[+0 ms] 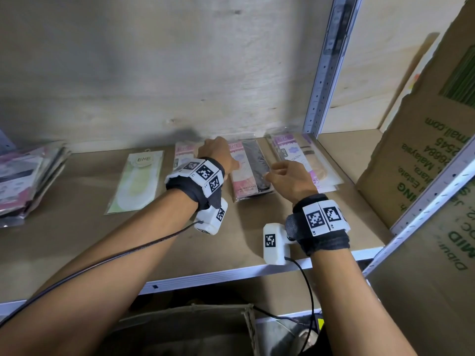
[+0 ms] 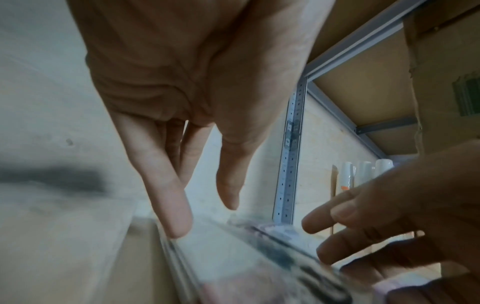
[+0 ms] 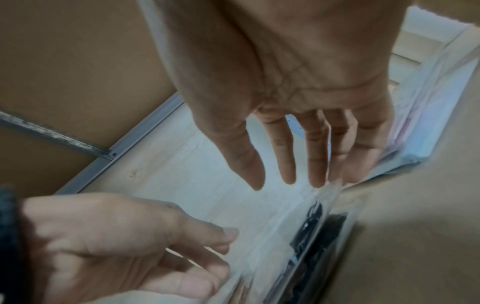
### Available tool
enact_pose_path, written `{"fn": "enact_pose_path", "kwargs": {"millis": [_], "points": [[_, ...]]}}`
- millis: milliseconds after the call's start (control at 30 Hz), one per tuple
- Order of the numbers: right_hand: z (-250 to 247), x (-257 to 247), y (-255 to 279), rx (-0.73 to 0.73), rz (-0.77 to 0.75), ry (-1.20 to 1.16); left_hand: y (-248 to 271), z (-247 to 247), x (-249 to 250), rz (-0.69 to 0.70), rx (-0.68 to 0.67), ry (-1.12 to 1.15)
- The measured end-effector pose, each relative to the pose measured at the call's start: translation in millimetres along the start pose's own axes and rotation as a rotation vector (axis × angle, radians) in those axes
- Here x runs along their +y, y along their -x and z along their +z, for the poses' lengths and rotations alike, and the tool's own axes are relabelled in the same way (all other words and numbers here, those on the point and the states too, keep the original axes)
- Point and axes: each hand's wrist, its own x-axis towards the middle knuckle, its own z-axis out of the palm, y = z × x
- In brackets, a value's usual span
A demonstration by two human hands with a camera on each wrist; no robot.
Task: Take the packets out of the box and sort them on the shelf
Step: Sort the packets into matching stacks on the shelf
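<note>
While both hands spread loosely, left hand (image 1: 218,152) and right hand (image 1: 290,179) fingertips touch the black packet stack (image 1: 253,170).

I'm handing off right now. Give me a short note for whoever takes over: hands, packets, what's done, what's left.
Left hand: open, fingers straight, at the left side of the black packet pile.
Right hand: open, at the pile's right side, holding nothing.
On the shelf: a green packet, a pink packet partly behind the left hand, a purple pile, an unsorted heap far left.
Done: four groups started.
Left: square the black pile, sort the heap.
</note>
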Motion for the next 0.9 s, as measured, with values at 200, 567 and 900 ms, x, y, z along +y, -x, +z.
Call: {"fn": "enact_pose_path", "kwargs": {"millis": [200, 567, 900], "points": [[8, -4, 17, 0.152, -0.138, -0.054, 17, -46, -36, 0.024, 0.089, 0.19], [71, -54, 76, -0.28, -0.315, -0.271, 75, -89, -207, -0.097, 0.246, 0.627], [183, -156, 89, -0.586, -0.348, -0.295, 92, -152, -333, -0.408, 0.563, 0.587]]}}
